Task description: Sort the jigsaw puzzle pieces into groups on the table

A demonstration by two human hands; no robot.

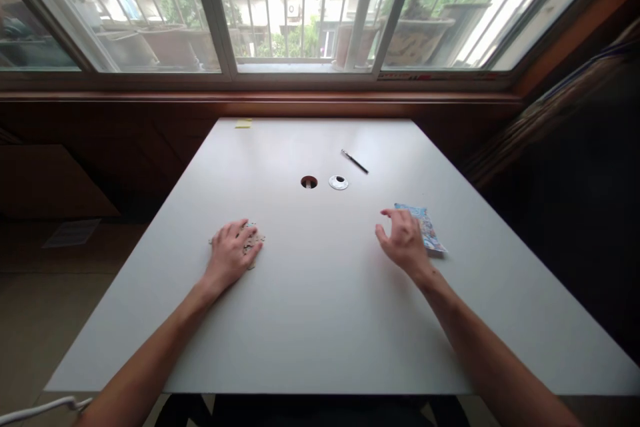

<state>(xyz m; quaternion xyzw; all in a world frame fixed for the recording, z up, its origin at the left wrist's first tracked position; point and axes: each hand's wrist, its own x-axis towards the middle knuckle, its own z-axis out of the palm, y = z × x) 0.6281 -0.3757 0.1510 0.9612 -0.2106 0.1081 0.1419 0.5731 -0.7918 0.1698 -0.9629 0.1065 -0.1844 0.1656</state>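
Observation:
My left hand (232,255) lies with spread fingers over a small heap of flat greyish-beige pieces (254,240), which look like jigsaw puzzle pieces. Most of the heap is hidden under the palm and fingers; a bit of blue shows at its far edge. To the right, my right hand (401,238) is held with its thumb and fingers curved and apart, nothing between them. A blue, colourfully printed flat packet (429,229) lies just behind and right of that hand, partly covered by it. Whether the hand touches the packet I cannot tell.
The white table (310,320) has a round cable hole (309,182), with its loose cover (339,183) beside it. A black pen (355,161) lies farther back. A yellow sticky note (243,123) is at the far left edge. Behind the table is a barred window (300,13).

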